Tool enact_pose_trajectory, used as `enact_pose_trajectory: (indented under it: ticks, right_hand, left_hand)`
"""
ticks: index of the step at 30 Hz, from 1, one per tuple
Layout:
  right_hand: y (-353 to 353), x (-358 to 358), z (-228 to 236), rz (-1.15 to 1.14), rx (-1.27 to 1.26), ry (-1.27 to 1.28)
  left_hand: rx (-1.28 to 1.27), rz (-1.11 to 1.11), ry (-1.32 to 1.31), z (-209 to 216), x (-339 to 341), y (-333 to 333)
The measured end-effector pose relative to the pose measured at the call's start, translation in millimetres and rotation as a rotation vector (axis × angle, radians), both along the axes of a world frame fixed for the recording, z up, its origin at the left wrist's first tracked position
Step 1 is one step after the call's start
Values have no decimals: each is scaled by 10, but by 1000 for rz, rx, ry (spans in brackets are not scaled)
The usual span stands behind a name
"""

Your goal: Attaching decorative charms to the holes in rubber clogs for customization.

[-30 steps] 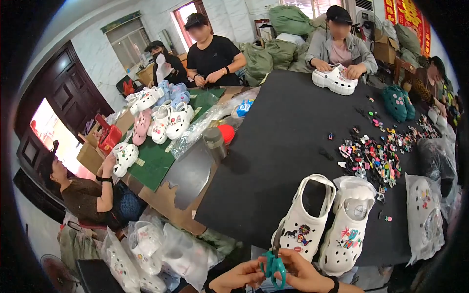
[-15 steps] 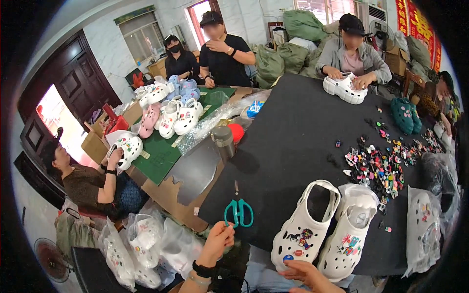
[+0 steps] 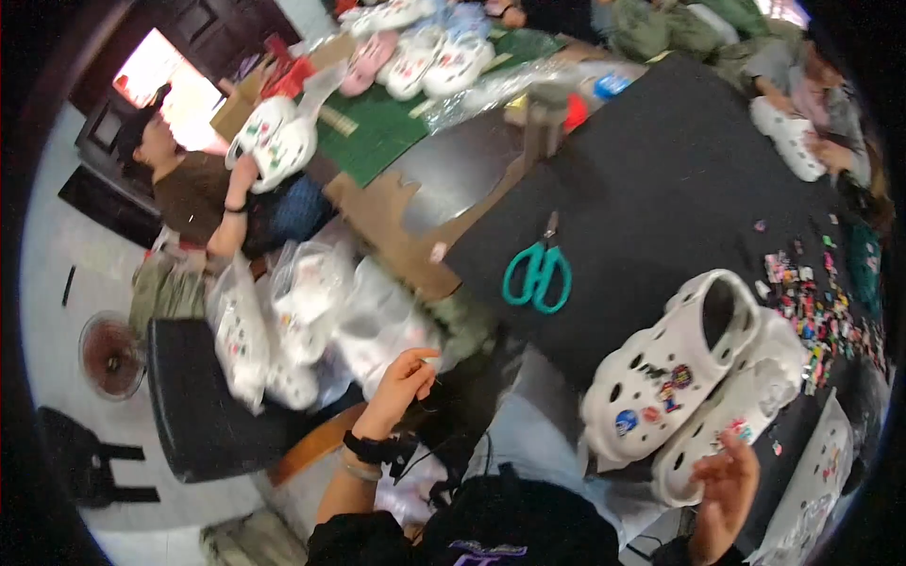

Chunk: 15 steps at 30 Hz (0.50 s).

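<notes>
A person looks down at a desk (image 3: 661, 189) covered in black cloth. Their left hand (image 3: 404, 377) hangs off the desk's near left edge, fingers loosely curled with the fingertips pinched together; whether it grips anything cannot be told. Their right hand (image 3: 725, 472) is open with fingers spread, touching the nearer of two white clogs (image 3: 679, 377) that lie side by side at the near edge, both dotted with small colourful charms. Teal-handled scissors (image 3: 538, 272) lie on the cloth near the left edge, well apart from both hands. Loose charms (image 3: 812, 302) are scattered toward the right edge. Clear bags of clogs (image 3: 302, 311) sit left of the desk.
</notes>
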State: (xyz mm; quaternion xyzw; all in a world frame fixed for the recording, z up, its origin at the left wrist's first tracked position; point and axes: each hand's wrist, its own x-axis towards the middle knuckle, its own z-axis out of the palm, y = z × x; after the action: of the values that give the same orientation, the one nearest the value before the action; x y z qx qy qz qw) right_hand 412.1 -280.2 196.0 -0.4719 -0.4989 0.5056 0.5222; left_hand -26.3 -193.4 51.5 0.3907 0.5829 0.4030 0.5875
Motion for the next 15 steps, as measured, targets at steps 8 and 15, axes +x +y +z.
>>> enact_pose_trajectory:
  ticks: [8, 15]
  right_hand:
    - [146, 624, -268, -42, 145, -58]
    - [236, 950, -301, -353, 121, -268]
  left_hand:
    - [-634, 313, 230, -1201, -1407, -2200]
    - [-415, 220, 839, -2058, -2012, -3211]
